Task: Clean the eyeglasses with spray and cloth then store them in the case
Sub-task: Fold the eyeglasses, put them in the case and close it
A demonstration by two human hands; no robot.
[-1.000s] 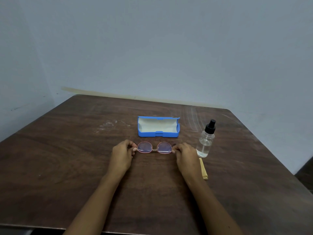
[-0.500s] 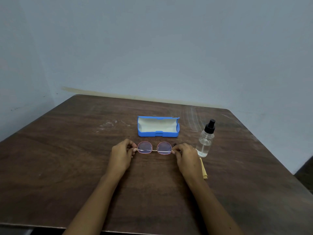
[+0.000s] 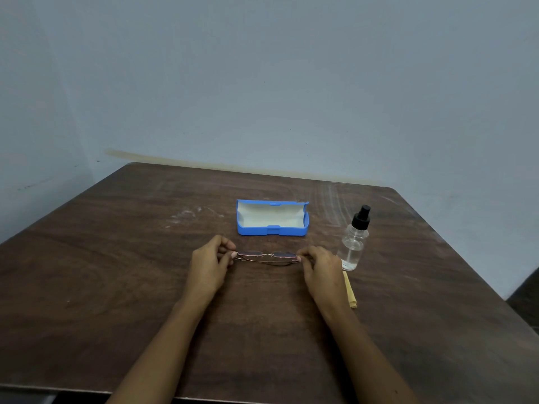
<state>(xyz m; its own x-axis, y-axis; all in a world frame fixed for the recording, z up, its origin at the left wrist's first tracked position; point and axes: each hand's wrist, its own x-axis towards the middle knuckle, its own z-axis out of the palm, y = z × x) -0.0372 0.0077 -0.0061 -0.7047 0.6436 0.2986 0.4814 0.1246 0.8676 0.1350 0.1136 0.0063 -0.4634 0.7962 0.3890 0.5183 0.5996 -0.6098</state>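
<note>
The thin pink-rimmed eyeglasses [image 3: 267, 257] sit just above the table's middle, tilted nearly flat with the temples folded behind the lenses. My left hand [image 3: 209, 269] pinches their left end and my right hand [image 3: 320, 271] pinches their right end. Behind them lies the open blue case [image 3: 272, 218] with a cream lining and nothing inside. A clear spray bottle [image 3: 354, 242] with a black nozzle stands to the right of my right hand. The rolled yellow cloth [image 3: 349, 290] lies on the table beside my right wrist, partly hidden by it.
Everything rests on a dark wooden table [image 3: 116, 287] pushed against a pale blue-grey wall. The table's right edge runs diagonally close to the bottle, and a dark object [image 3: 525, 298] shows past that edge.
The glasses have tipped from lenses facing me to almost flat, so the lenses look like thin slivers. Both hands keep their hold at the ends.
</note>
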